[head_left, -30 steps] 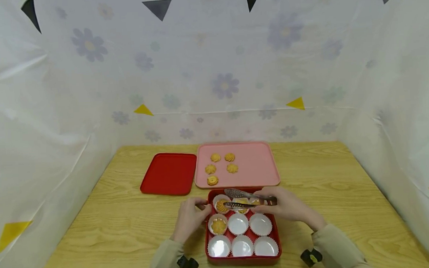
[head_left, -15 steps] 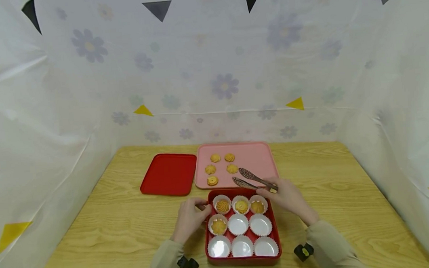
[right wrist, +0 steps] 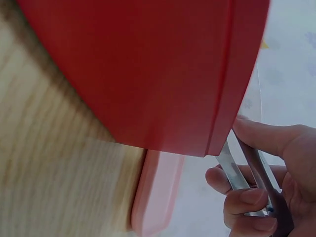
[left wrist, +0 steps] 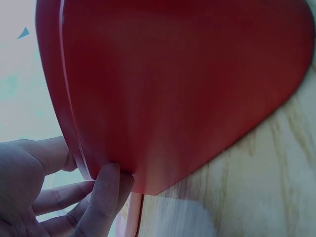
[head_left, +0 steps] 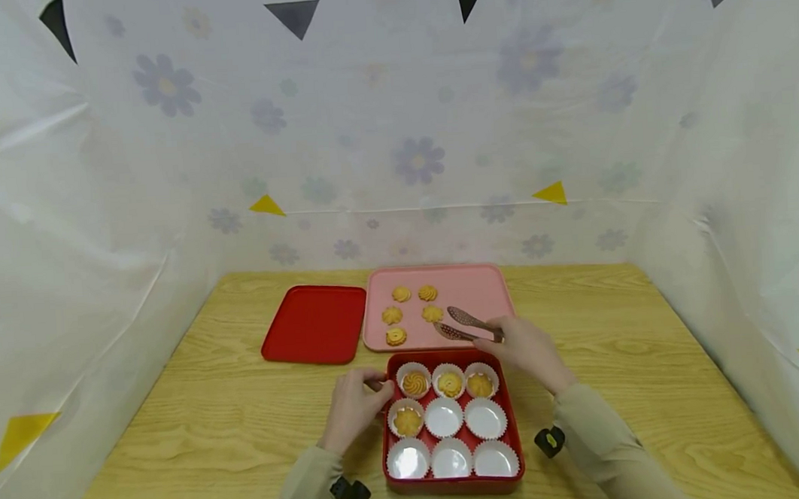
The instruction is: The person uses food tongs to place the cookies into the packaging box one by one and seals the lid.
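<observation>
My right hand (head_left: 528, 350) grips metal tongs (head_left: 467, 317) with perforated tips. The tips are spread and hang over the pink tray (head_left: 476, 287), just right of a flower-shaped cookie (head_left: 433, 313); nothing is between them. In the right wrist view, fingers and thumb curl round the tongs' handles (right wrist: 260, 173). My left hand (head_left: 355, 404) holds the upper left rim of a red box (head_left: 453, 488), thumb and fingers at its edge in the left wrist view. White paper cups (head_left: 444, 417) fill the box in rows; the back row and the middle-left cup hold cookies (head_left: 415, 384).
Left of the pink tray lies a flat red lid (head_left: 318, 325). Several more cookies (head_left: 396, 335) sit on the tray's left half. The wooden table (head_left: 246, 431) ends at a flower-patterned white sheet (head_left: 393, 129) behind and at both sides.
My right hand has carried the tongs from over the box's back row up to the pink tray, uncovering the cookies in that row. My left hand has stayed at the rim.
</observation>
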A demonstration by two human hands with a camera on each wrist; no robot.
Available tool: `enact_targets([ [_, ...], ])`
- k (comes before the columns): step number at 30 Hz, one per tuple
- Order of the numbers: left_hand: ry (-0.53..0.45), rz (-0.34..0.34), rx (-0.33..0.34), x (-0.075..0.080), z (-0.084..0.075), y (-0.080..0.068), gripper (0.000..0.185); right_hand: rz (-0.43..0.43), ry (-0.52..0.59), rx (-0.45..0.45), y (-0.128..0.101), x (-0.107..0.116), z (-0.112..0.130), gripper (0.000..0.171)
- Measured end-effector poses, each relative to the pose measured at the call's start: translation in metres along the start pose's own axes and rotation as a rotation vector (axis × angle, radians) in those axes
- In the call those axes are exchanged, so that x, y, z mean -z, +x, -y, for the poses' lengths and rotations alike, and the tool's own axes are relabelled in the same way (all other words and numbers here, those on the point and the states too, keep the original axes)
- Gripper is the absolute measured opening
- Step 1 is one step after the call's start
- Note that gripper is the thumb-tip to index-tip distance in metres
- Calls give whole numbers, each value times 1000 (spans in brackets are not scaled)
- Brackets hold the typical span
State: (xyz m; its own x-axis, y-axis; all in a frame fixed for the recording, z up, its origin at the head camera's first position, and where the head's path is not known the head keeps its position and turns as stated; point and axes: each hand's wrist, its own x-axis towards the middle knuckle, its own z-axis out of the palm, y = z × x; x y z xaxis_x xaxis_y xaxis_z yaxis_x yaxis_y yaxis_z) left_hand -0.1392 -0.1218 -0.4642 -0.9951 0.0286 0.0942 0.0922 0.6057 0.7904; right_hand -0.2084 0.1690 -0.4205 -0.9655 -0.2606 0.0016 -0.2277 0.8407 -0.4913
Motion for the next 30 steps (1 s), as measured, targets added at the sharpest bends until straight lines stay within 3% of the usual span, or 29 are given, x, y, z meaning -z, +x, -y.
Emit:
enact_targets([
  [13, -3, 3, 4, 1, -1, -1, 17, 102, -76, -27, 26, 8, 13, 26],
  [21, -10, 5, 11, 2, -2, 0, 19, 117, -113, -6, 44, 12, 10, 21],
  [30, -4, -7, -7, 2, -1, 0, 18, 117, -174, 0, 57, 9, 12, 28],
])
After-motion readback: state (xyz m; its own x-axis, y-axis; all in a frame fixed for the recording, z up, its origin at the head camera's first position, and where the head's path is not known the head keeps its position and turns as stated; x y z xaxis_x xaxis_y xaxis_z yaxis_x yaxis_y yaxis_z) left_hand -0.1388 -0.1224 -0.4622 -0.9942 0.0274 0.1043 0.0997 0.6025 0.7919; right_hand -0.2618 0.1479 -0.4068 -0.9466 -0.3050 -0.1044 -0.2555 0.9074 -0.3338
